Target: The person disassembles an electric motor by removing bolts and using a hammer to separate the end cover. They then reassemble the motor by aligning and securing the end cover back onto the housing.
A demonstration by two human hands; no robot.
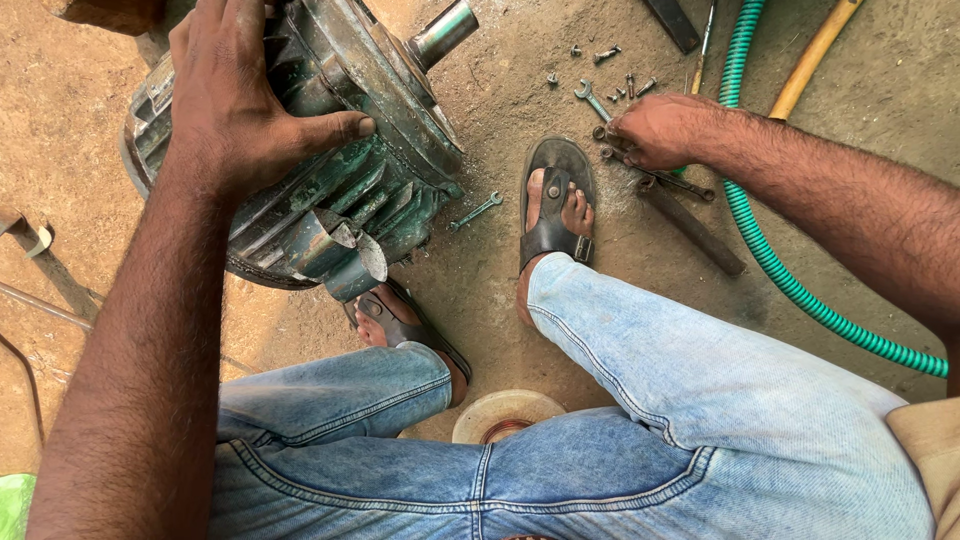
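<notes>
The floor (500,110) is bare, packed brown earth, stained dark near the middle. On it stands a green finned motor housing (330,190) with its steel shaft (443,33) pointing up and to the right. A small spanner (476,211) lies just beside the housing. Loose bolts (606,54) and another spanner (592,99) are scattered further up. A green ribbed hose (770,260) curves across the right side, near a dark flat bar (692,225) and a yellow wooden handle (815,55). A pale round disc (505,412) rests between the legs.

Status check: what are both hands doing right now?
Left hand flat on green motor, steadying. Right hand down on spanners on the ground. Green hose beside the right arm.
</notes>
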